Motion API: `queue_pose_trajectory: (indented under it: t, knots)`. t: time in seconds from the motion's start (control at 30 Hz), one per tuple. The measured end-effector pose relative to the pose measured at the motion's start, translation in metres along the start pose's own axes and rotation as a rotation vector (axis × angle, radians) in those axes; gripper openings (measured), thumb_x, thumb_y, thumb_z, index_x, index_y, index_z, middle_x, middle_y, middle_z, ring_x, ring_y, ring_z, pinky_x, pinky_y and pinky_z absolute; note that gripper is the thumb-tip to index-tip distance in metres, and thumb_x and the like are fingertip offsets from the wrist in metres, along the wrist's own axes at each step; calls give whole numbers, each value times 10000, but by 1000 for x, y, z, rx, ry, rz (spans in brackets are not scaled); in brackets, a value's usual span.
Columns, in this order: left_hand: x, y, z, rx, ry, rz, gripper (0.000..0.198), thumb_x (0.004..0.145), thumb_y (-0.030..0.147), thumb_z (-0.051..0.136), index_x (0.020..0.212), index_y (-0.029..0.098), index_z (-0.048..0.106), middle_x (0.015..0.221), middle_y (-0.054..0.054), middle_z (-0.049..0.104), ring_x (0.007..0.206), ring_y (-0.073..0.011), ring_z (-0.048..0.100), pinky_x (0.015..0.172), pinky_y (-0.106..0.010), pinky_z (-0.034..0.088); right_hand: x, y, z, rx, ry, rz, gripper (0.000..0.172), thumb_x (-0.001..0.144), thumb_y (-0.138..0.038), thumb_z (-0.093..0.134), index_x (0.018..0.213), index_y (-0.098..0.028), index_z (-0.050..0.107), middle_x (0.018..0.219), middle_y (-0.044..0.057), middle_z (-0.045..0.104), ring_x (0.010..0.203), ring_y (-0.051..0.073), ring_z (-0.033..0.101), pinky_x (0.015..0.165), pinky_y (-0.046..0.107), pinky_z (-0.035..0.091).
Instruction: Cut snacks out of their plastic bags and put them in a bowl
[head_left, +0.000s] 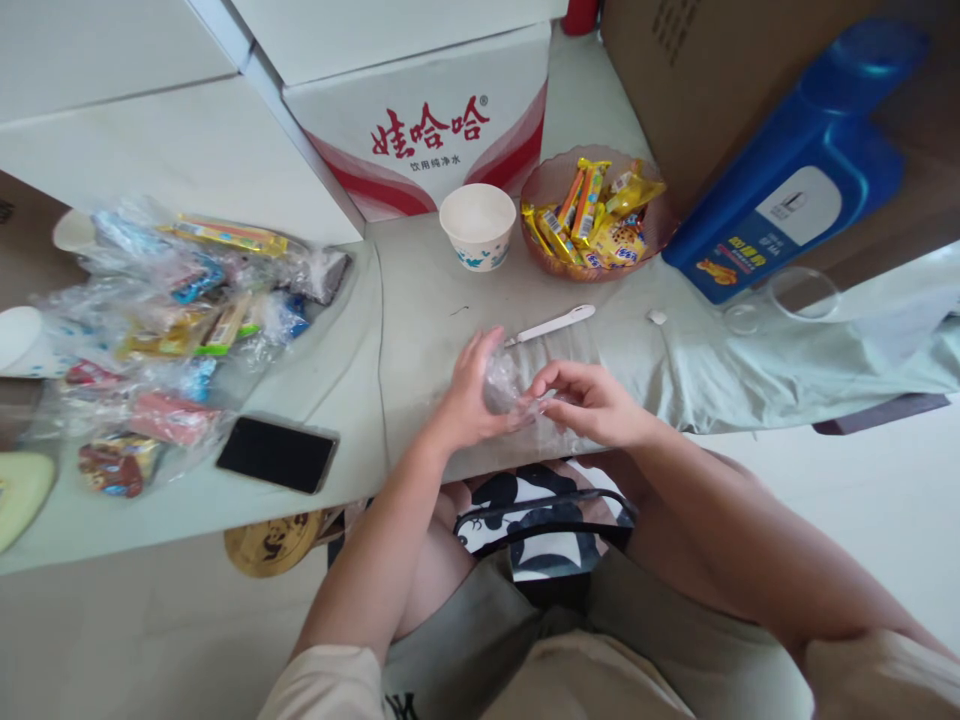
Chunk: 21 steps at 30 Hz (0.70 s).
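Head view: clear plastic (498,382) lies just nearside of the white tool (553,324), btwn both hands: L hand (466,398) curled round it, R hand (604,405) fingertips apparently pinching its right edge. Looks thin, shiny, crumpled, w/ no clear long axis; cup (478,228) & bowl (538,182) sit beyond the tool.

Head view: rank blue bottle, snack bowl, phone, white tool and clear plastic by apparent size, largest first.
1. Blue bottle
2. Snack bowl
3. Phone
4. White tool
Unranked: clear plastic, outline too unclear and partly covered.
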<state>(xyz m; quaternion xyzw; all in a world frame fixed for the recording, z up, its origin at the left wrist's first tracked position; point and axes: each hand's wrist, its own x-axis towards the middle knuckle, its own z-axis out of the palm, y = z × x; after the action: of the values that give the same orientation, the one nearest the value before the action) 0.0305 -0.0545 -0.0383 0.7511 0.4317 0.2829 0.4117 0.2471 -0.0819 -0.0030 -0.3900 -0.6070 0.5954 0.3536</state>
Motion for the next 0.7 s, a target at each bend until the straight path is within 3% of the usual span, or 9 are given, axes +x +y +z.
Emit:
queue_pose_trajectory:
  t: [0.07, 0.13, 0.2, 0.3, 0.37, 0.47, 0.6, 0.7]
  knots:
    - [1, 0, -3, -37, -6, 14, 1007, 706, 464, 891, 1529, 229, 362, 1552, -212, 501, 1491, -362, 435, 1208, -526, 378, 0, -1, 0, 26, -17, 17, 254, 880, -416, 700, 936, -183, 616, 815, 18, 695, 497, 51, 441, 456, 211, 364]
    - [3, 3, -7, -22, -17, 7, 773, 742, 429, 862, 1393, 213, 505, 1303, -158, 667, 1278, -309, 605, 1102, -469, 473, 0, -1, -2, 38, -7, 34, 263, 863, -418, 719, 920, -185, 611, 745, -14, 644, 480, 47, 422, 437, 205, 347]
    - [4, 7, -10, 27, -33, 5, 441, 773, 380, 829, 1140, 214, 649, 1080, -90, 706, 1071, -259, 665, 994, -416, 523, 0, 0, -3, 45, 28, 56, 280, 852, -435, 729, 904, -189, 605, 713, -25, 611, 487, 56, 449, 429, 201, 356]
    - [6, 9, -12, 53, -15, 6, 112, 805, 270, 757, 813, 207, 666, 1054, -71, 696, 1025, -227, 671, 962, -375, 530, 2, 3, -4, 49, 121, 86, 307, 849, -474, 716, 906, -197, 599, 747, -11, 622, 498, 69, 492, 420, 206, 379]
    - [6, 8, -11, 15, 46, -15, 105, 824, 226, 703, 745, 202, 638, 1064, -71, 712, 1029, -216, 682, 974, -363, 527, 5, 7, -4, 60, 243, 61, 312, 839, -476, 715, 926, -202, 594, 834, 7, 649, 526, 71, 519, 457, 219, 438]
    - [6, 5, -9, -71, 139, -103, 131, 864, 265, 661, 751, 204, 633, 873, -35, 728, 878, -193, 694, 879, -337, 543, 10, 11, -3, 72, 428, 1, 319, 816, -448, 729, 976, -215, 580, 951, 19, 660, 645, 92, 596, 607, 259, 553]
    - [7, 3, -11, -157, 166, -188, 219, 875, 375, 674, 746, 204, 627, 738, -16, 691, 755, -181, 667, 740, -303, 537, 12, 12, -3, 2, 476, 39, 253, 818, -417, 706, 895, -215, 575, 747, -29, 595, 588, 98, 564, 562, 251, 492]
    - [8, 3, -12, -151, 174, -149, 169, 857, 361, 683, 808, 204, 647, 826, -32, 733, 831, -190, 693, 832, -326, 550, 12, 10, -3, -18, 485, 63, 226, 805, -396, 695, 855, -212, 573, 679, -42, 566, 552, 99, 543, 535, 247, 451]
